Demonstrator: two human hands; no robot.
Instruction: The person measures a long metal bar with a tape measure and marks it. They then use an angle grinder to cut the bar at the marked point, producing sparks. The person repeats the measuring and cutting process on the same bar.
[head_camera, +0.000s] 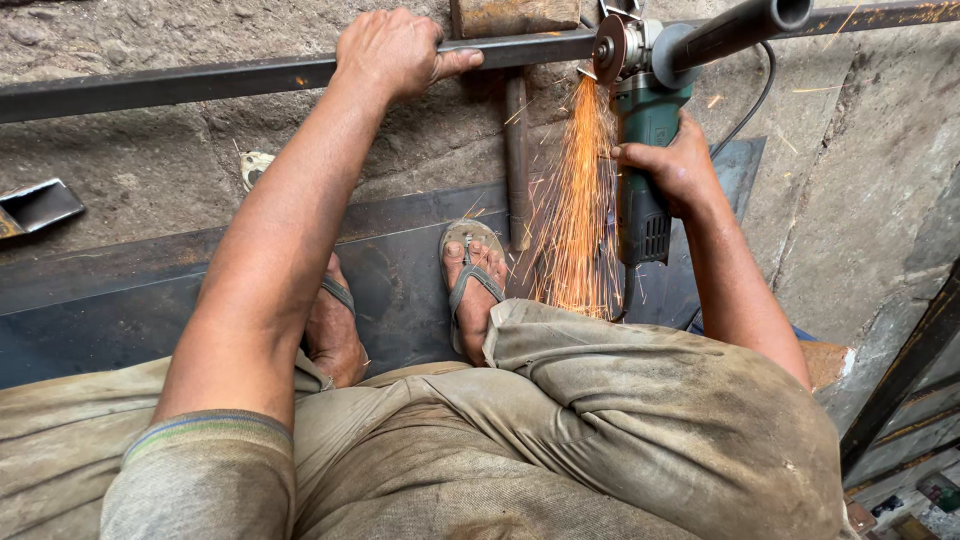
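The stone floor (150, 170) fills the top of the view, and a dark metal sheet (120, 300) lies flat on it from 9 o'clock to the middle. The person squats over it in dusty tan trousers (600, 420), with both feet in sandals (470, 275) on the sheet. A long metal bar (200, 85) runs across the top from 9 o'clock to 2 o'clock. The left hand (395, 50) sits at 12 o'clock, its grip closed around the bar with the thumb along the bar's near side. The right hand (680, 165) is at 2 o'clock, its grip clamped on the green body of the grinder (640, 140). The grinder's round disc (607, 50) touches the bar just right of the left hand. Orange sparks (575, 210) spray down from the disc toward 6 o'clock, between the right foot and the grinder. A short rusty pipe (516, 160) lies under the bar, pointing down toward the right foot.
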